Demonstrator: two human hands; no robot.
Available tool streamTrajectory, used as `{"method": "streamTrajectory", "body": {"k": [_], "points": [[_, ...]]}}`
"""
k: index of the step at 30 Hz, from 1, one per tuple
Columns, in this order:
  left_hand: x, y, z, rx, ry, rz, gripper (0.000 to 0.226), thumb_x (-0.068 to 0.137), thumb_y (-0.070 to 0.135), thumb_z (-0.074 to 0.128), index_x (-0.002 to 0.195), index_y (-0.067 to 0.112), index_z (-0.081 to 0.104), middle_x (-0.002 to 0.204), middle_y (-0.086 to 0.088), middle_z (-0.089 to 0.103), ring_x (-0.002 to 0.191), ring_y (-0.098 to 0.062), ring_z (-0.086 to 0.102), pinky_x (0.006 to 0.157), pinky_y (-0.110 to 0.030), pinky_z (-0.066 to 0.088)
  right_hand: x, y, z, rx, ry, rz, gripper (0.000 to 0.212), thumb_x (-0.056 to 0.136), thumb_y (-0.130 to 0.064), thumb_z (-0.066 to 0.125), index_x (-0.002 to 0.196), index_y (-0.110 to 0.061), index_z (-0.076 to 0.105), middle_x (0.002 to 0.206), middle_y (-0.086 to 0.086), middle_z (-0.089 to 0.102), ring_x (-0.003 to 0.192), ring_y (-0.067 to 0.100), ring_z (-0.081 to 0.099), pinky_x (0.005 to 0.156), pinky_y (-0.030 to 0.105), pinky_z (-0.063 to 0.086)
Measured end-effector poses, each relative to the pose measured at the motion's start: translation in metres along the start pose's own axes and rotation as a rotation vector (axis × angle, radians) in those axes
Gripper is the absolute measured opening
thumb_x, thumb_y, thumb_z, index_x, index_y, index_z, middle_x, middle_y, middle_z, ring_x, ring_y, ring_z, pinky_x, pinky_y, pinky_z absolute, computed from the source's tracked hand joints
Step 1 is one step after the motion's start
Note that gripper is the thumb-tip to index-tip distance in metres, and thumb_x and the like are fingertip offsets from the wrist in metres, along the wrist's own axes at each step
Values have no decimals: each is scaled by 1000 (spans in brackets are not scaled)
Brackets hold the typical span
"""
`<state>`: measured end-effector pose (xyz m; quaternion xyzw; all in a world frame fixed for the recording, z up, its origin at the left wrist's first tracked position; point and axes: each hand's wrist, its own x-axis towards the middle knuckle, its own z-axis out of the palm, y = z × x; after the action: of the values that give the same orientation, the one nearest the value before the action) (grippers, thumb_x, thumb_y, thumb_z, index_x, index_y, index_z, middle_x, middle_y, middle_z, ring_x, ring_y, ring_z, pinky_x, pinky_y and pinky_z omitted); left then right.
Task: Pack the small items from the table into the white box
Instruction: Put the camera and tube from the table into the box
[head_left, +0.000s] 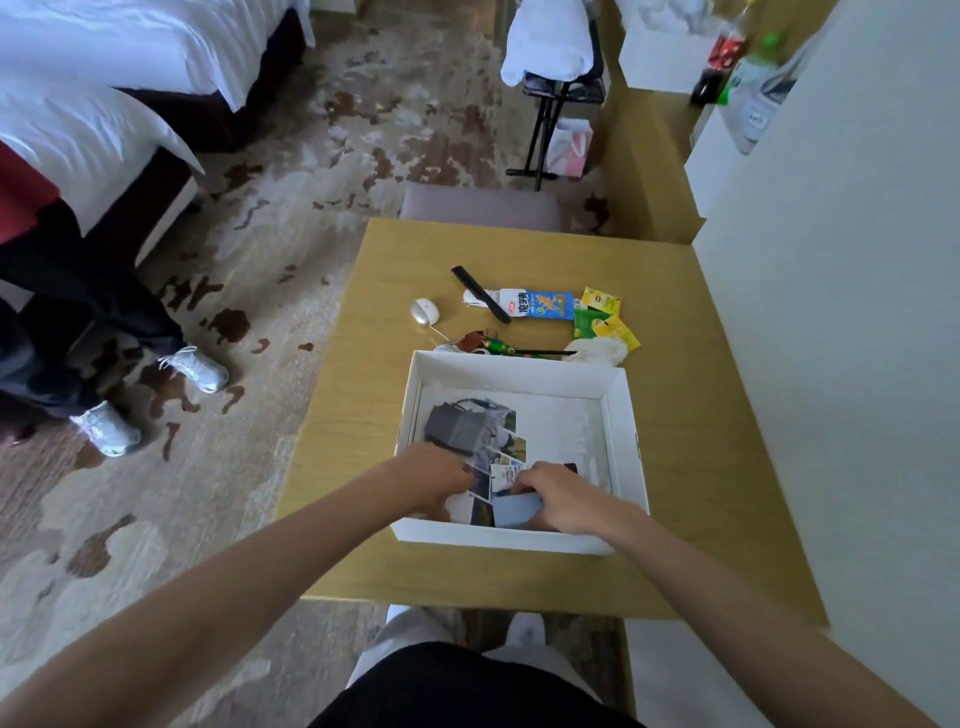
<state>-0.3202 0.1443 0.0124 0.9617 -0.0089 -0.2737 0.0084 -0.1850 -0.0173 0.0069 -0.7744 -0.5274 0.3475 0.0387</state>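
Both bare forearms reach up from 6 o'clock into the white box (519, 366), which sits on the table (701, 467) at the middle of the view. The right hand (561, 499) curls its fingers round a blue-grey card (517, 509) by the near wall. The left hand (431, 480), at its 9 o'clock, bends down onto overlapping photos (498, 462); its fingertips are hidden, so I cannot tell whether it grips one. A grey pouch (457, 428) lies at 12 o'clock of the photos.

I judge this to be the laying of flat items on the box floor. Unpacked beyond the far wall, at 12 o'clock, are a comb (480, 293), a carton (540, 304), tea bags (605, 317), a mouse (425, 312), keys (475, 340) and a white bundle (597, 351). The next move calls for releasing the card and reaching over that wall. The wall cuts off part of the keys, and the pouch is too blurred to identify
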Motion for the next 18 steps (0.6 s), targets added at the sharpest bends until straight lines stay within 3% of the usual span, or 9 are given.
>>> {"method": "streamTrajectory", "body": {"k": [3, 8, 11, 14, 18], "points": [[5, -4, -6, -42, -116, -12, 44, 81, 38, 69, 120, 20, 59, 117, -4, 64, 102, -24, 60, 81, -34, 49, 1, -2, 1, 51, -20, 27, 35, 82, -12, 70, 116, -13, 64, 119, 7, 62, 102, 20, 59, 82, 31, 52], [6, -7, -10, -63, -152, 39, 53, 82, 30, 70, 131, 30, 49, 121, -3, 62, 107, -24, 58, 79, -32, 44, 2, -7, 6, 172, -9, 60, 40, 83, -8, 70, 121, -13, 64, 123, 6, 63, 106, 20, 60, 82, 23, 50], [2, -12, -16, -47, -135, 48, 42, 87, 19, 62, 127, 30, 55, 122, -5, 62, 108, -25, 58, 83, -35, 48, 5, -15, 8, 217, -5, 62, 38, 82, -8, 71, 119, -14, 66, 122, 5, 65, 105, 18, 62, 86, 24, 50], [-7, -22, -20, -50, -38, 71, 35, 90, 8, 53, 119, 26, 62, 117, -5, 64, 106, -24, 58, 86, -38, 50, 8, -21, 9, 245, -31, 74, 35, 82, -11, 72, 116, -17, 68, 119, 3, 67, 99, 15, 62, 81, 22, 49], [-19, -39, -22, -32, 277, 82, 37, 88, 0, 48, 115, 20, 64, 111, 0, 66, 105, -21, 55, 79, -36, 51, 16, -31, 8, 305, -53, 66, 37, 81, -14, 74, 117, -21, 68, 120, -3, 67, 94, 5, 59, 77, 13, 43]]}}
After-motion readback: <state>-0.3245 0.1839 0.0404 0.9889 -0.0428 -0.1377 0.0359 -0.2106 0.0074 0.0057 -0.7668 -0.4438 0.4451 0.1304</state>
